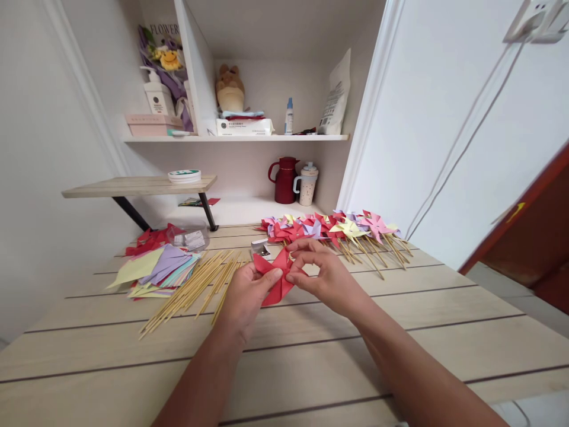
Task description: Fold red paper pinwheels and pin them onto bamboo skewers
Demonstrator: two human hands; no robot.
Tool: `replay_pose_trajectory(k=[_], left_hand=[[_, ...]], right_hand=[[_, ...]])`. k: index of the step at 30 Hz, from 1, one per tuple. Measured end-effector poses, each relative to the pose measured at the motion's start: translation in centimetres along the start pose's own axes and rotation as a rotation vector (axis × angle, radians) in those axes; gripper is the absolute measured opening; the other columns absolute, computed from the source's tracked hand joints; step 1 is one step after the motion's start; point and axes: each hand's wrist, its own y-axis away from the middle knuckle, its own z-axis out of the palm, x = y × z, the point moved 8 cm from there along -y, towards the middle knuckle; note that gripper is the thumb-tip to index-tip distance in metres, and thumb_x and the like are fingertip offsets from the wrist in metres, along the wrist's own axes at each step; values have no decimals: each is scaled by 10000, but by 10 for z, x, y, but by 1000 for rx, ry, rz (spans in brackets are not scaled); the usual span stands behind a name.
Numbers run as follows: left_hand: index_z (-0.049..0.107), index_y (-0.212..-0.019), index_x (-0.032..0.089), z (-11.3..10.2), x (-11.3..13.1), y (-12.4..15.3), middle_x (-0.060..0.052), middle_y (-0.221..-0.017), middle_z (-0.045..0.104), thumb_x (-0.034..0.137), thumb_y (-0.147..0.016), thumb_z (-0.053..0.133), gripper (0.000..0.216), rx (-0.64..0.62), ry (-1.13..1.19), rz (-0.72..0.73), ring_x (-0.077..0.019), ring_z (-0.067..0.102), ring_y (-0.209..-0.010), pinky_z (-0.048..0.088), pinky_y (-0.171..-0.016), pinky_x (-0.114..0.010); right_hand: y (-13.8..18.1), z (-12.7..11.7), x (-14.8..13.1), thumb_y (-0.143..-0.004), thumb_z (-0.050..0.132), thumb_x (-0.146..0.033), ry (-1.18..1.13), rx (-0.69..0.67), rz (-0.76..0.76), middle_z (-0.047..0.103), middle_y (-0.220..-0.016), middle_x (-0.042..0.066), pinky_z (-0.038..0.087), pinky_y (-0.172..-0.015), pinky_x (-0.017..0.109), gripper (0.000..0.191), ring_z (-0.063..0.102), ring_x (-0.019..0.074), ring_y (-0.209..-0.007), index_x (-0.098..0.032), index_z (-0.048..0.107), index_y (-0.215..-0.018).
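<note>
A red paper pinwheel (279, 288) is held up over the table between both hands. My left hand (249, 290) grips its left side, thumb pressed near the centre. At the centre and right side, my right hand (322, 273) is closed, thumb and index finger pinched together; whether a small pin is between them I cannot make out. Just behind the pinwheel stands a small open box (260, 249). Thin wooden sticks (195, 290) lie in a loose pile left of my left hand. Finished pinwheels on sticks (351, 230) lie heaped beyond my right hand.
Coloured paper sheets (166, 267), red paper pieces (153, 238) and a clear plastic container (192, 238) are at the left. A small raised wooden shelf (146, 186) stands behind them. A dark red jug (285, 181) and a spotted cup (307, 185) stand at the back.
</note>
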Motion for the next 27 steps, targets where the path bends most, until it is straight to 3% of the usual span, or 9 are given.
replay_pose_trajectory(k=[10,16,20,24,27], left_hand=[[761,-816,153,1,3,0,-70,-830,780,290,-697,820,191,-3,-100,25,-180,700,-732,532,-686,-261],[762,-819,144,-6,3,-2,-73,-827,776,313,-718,788,198,73,-213,30,-172,688,-709,495,-625,-234],[761,-830,144,-9,5,-3,-68,-817,778,313,-701,798,216,104,-169,45,-163,685,-693,502,-632,-235],[765,-848,138,-11,7,-4,-76,-845,786,310,-688,814,240,141,-99,64,-161,698,-710,522,-660,-242],[766,-869,136,-13,7,-4,-74,-833,787,310,-672,832,271,158,-42,84,-163,706,-718,533,-670,-246]], right_hand=[[1,2,-1,-765,746,-170,14,4,-8,608,-1162,70,415,-1021,424,166,595,249,-1139,-203,645,-638],[0,1,0,-780,764,-251,-8,61,-7,624,-1147,71,434,-1005,421,157,602,255,-1130,-210,672,-658],[-1,-15,7,-839,718,-366,-101,179,46,673,-1117,67,463,-963,437,130,620,262,-1093,-247,713,-892],[1,-16,25,-890,640,-492,-376,195,230,673,-1227,77,481,-973,451,401,608,268,-1167,-301,612,-1241],[4,1,30,-801,751,-478,-479,87,320,648,-1284,98,487,-986,458,649,604,278,-1189,-300,514,-1380]])
